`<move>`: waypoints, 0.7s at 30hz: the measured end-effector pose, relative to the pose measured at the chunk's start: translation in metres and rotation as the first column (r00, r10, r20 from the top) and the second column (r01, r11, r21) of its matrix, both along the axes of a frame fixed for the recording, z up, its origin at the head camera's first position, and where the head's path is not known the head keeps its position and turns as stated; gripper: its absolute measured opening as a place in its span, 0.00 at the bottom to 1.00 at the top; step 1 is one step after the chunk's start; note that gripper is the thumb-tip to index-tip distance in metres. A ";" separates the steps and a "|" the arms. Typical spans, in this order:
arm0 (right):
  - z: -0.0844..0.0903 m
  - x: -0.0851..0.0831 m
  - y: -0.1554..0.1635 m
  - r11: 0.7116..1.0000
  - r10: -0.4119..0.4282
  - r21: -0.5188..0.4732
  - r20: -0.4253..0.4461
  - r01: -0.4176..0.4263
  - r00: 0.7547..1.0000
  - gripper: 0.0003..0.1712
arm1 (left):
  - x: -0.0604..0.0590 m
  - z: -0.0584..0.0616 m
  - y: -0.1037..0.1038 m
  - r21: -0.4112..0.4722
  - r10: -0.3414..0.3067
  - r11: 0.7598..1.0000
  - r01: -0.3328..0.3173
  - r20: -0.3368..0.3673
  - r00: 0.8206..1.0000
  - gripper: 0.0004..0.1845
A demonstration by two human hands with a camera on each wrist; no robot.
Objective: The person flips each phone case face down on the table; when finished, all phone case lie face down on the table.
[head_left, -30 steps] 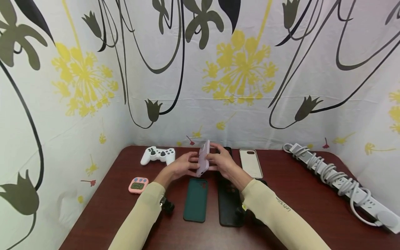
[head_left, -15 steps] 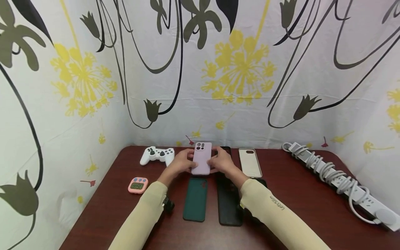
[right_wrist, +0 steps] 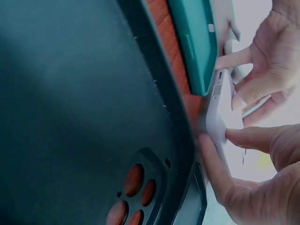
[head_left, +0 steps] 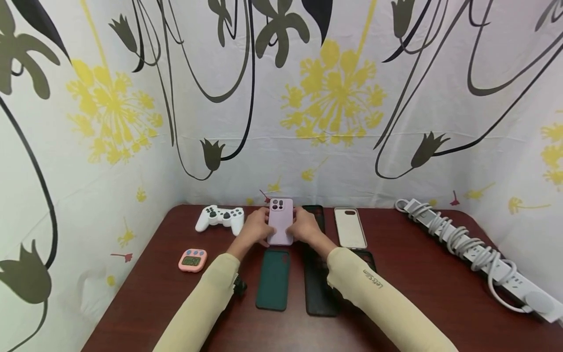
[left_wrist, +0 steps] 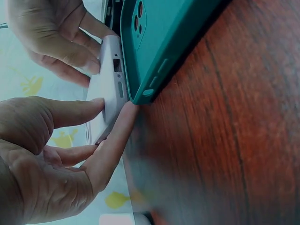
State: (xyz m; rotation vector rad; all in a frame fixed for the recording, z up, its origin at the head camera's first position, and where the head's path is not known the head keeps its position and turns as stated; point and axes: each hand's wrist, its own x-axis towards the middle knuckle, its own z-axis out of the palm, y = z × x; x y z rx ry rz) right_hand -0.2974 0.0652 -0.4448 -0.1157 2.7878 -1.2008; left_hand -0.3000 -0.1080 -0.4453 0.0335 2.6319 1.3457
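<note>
Both hands gripped the pink phone (head_left: 280, 221), left hand (head_left: 254, 230) and right hand (head_left: 304, 229) pinching its edges, lowering it flat onto the bench (head_left: 422, 274) above the green case (head_left: 273, 278); release remained.

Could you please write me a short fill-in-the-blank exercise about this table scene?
1. Both hands hold a phone case coloured ____.
2. Nearer the person than that case lies a ____ case.
3. The game controller is coloured ____.
4. The small timer is ____.
Missing words: lilac; green; white; pink.
</note>
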 end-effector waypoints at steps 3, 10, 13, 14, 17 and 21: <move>-0.001 -0.002 -0.002 0.997 0.010 0.075 -0.025 -0.008 1.000 0.30 | -0.003 -0.001 0.000 -0.064 -0.008 0.998 0.006 -0.040 0.999 0.35; -0.035 -0.028 -0.003 0.984 0.043 0.173 -0.089 -0.027 0.995 0.25 | -0.009 -0.006 -0.002 -0.145 -0.020 0.989 0.013 -0.048 0.999 0.32; -0.044 -0.036 -0.004 0.977 0.061 0.209 -0.098 -0.040 0.993 0.21 | -0.010 -0.008 -0.002 -0.155 -0.017 0.988 0.011 -0.038 0.999 0.31; -0.044 -0.036 -0.004 0.977 0.064 0.209 -0.095 -0.043 0.993 0.20 | -0.010 -0.008 -0.002 -0.159 -0.015 0.987 0.010 -0.033 0.999 0.31; -0.031 -0.028 -0.007 0.981 0.067 0.189 -0.065 -0.054 0.996 0.16 | -0.011 -0.008 -0.001 -0.179 -0.007 0.984 0.005 -0.013 1.000 0.26; -0.021 -0.018 -0.008 0.982 0.065 0.180 -0.054 -0.055 0.996 0.14 | -0.011 -0.008 0.001 -0.225 -0.008 0.974 0.005 -0.009 1.000 0.18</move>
